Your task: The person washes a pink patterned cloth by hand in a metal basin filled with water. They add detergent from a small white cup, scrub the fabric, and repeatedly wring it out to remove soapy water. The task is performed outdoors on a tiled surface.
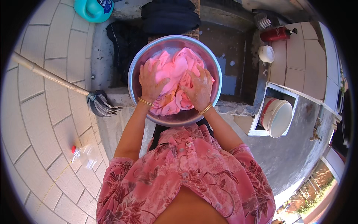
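Wet pink cloth [179,70], partly patterned at its lower end, lies bunched in a round metal basin [132,67]. Suds or water show behind the bundle along the far inner wall. On the left side of the cloth, my left hand [151,81] presses into the folds, its thumb spread toward the middle. My right hand [199,86] clasps the right side with bent fingers sunk among the folds. Each wrist wears a bangle, and the undersides of both hands are hidden by the fabric.
Dark clothes [170,16] lie behind the basin. To the right is a concrete sink [229,109], beside a red pump bottle [275,34], a white bowl [266,54] and a bucket [279,119]. A mop [102,103], teal jug [91,14] and clear plastic bottle [88,156] are leftward.
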Motion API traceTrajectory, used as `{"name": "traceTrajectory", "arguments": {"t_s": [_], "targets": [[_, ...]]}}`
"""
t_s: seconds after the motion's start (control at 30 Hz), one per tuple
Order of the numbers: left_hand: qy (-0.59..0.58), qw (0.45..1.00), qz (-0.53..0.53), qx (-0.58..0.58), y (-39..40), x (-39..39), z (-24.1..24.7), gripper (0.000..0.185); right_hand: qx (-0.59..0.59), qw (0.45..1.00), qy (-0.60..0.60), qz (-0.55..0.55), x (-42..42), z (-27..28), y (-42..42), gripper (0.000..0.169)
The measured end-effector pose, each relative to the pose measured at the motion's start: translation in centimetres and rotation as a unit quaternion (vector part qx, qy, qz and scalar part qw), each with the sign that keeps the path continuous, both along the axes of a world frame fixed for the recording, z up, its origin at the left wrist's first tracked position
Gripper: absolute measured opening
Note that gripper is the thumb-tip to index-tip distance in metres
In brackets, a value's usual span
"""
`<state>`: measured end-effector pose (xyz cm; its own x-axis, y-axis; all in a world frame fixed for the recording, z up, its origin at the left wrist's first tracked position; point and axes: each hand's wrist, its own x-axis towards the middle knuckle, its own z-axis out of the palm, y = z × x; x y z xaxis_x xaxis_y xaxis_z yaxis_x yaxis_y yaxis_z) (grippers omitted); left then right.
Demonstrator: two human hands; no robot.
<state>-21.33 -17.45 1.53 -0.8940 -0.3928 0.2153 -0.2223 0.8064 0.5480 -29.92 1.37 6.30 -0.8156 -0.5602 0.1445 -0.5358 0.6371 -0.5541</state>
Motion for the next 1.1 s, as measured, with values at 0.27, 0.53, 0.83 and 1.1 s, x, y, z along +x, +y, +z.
{"name": "traceTrajectory", "arguments": {"t_s": [0.27, 0.53, 0.83, 1.1], "targets": [[-0.208, 0.977, 0.025, 0.026, -0.1, -4.8, -3.9, 0.053, 0.211, 0.949, -0.228, 0.048, -5.0, -6.0, -3.8, 0.076], [-0.405, 0.904, 0.021, 0.135, -1.9, -8.1, -4.1, 0.049, 0.238, 0.929, -0.263, 0.104, -8.7, -9.3, -4.7, 0.05], [-0.196, 0.98, 0.001, 0.023, -3.0, -10.1, -4.7, 0.055, 0.074, 0.98, -0.178, 0.05, -10.3, -8.5, -4.3, 0.03], [-0.205, 0.978, -0.001, 0.041, -4.5, -14.1, -4.2, 0.055, 0.065, 0.976, -0.207, 0.021, -13.6, -8.3, -5.7, 0.022]]}}
